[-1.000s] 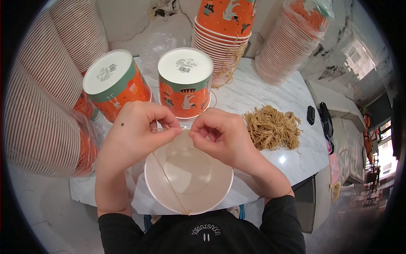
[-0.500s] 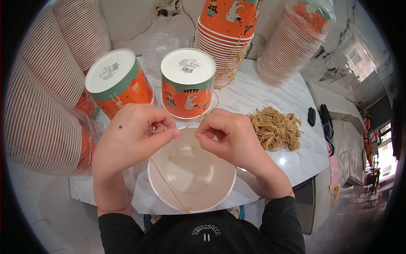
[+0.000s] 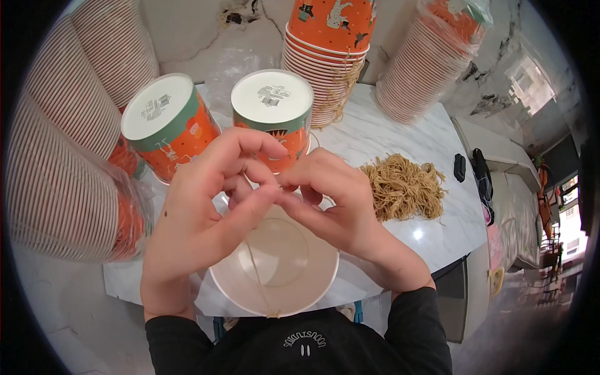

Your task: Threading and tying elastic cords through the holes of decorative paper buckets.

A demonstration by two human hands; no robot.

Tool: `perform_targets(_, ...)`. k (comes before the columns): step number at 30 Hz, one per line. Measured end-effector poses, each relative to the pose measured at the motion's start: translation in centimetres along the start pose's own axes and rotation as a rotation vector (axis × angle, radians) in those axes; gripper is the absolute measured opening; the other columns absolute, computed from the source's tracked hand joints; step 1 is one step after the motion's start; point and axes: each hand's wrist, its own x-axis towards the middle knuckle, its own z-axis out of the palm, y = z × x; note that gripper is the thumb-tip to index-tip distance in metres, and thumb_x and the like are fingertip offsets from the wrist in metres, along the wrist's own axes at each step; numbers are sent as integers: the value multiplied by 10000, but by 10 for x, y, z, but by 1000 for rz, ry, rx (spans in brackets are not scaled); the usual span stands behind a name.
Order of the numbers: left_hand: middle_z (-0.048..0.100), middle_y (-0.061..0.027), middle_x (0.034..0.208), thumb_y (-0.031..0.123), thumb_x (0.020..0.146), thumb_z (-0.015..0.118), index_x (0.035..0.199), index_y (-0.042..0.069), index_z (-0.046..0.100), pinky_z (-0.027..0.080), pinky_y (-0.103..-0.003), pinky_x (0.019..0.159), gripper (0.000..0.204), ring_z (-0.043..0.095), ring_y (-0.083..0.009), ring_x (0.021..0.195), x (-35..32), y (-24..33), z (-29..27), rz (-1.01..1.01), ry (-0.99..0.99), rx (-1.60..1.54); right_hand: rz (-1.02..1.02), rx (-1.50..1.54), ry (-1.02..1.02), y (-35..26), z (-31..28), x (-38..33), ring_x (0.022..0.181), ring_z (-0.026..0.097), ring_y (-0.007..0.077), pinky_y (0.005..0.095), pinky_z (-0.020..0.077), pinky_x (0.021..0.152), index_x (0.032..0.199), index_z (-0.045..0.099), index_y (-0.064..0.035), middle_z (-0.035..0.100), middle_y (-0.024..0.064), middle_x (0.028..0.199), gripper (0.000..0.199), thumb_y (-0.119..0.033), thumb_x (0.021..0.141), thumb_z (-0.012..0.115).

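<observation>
A white-lined paper bucket (image 3: 319, 275) stands before me with its opening up. From a knot at its near rim, a tan length of twine (image 3: 254, 265) runs up across the opening to my hands over the far rim. My left hand (image 3: 200, 212) pinches with thumb and fingers, its index finger arched above. My right hand (image 3: 334, 203) also pinches at the same spot, and the fingertips of both hands meet. The twine end between the fingertips is mostly hidden, as is much of the far rim.
Two upturned orange-and-green buckets (image 3: 273, 94) (image 3: 159, 106) stand just beyond. A tangled heap of twine (image 3: 406, 187) lies to the right, near a small black object (image 3: 460, 167). Tall bucket stacks rise at left (image 3: 65, 181), at the back (image 3: 322, 75) and at back right (image 3: 425, 69).
My hands have come together, the left moving right until the fingertips meet. My left index finger has lifted. The bucket has shifted slightly left, and the twine hangs nearer its middle.
</observation>
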Motion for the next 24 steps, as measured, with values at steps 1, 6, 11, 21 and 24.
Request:
perform_targets(1,667,-35,921,-17,936,638,1173,-28,605,467,-193,635,240,630,-55,787,-1,5,5,-2,21,-9,-27,24,18,1,2,-1,702,615,140,271,504,573,1060,726,-62,636,44,907,237,-36,841,812)
perform_targets(6,673,-96,954,-76,897,650,1108,-34,590,539,-222,632,223,708,-155,845,-11,4,12,125,33,-5,-46,75,54,-3,1,-2,718,639,139,273,515,583,1022,721,-59,637,51,897,226,8,819,793)
perform_targets(11,672,-122,869,-84,895,652,1011,14,534,518,-203,570,192,657,-127,710,-12,5,19,155,185,-183,-73,-163,24,-2,-3,-3,742,672,219,322,545,624,962,712,-86,642,43,901,211,-6,780,782)
perform_targets(21,679,-184,710,-52,848,690,846,55,486,437,-170,434,231,542,-96,473,-22,7,11,454,82,-274,260,-368,-111,-15,-25,-4,770,689,259,359,538,668,1072,717,-46,662,121,920,180,-60,893,713)
perform_targets(24,767,-105,892,-69,800,767,1060,21,710,575,-307,625,281,736,-217,692,-22,-2,-14,432,-333,-39,280,-342,-286,-6,-64,-6,653,650,190,326,508,571,1043,698,-7,667,104,839,149,-53,902,700)
